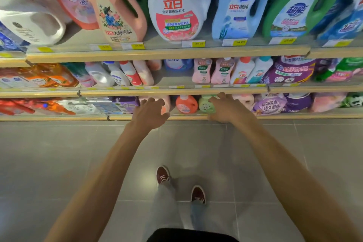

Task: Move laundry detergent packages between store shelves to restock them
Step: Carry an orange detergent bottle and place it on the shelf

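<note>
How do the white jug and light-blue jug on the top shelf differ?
Colour: the white jug has a white body, the light-blue jug a pale blue one. Label: white jug's is pink-red, light-blue jug's white and blue. Price below: white jug 34.90, light-blue jug 24.90. Both stand on the top shelf, handles on the right.

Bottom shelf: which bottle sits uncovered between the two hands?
The orange bottle with the white cap. It stands in the gap between the left hand and the right hand; the pink bottle and the green bottle are each partly behind a hand.
</note>
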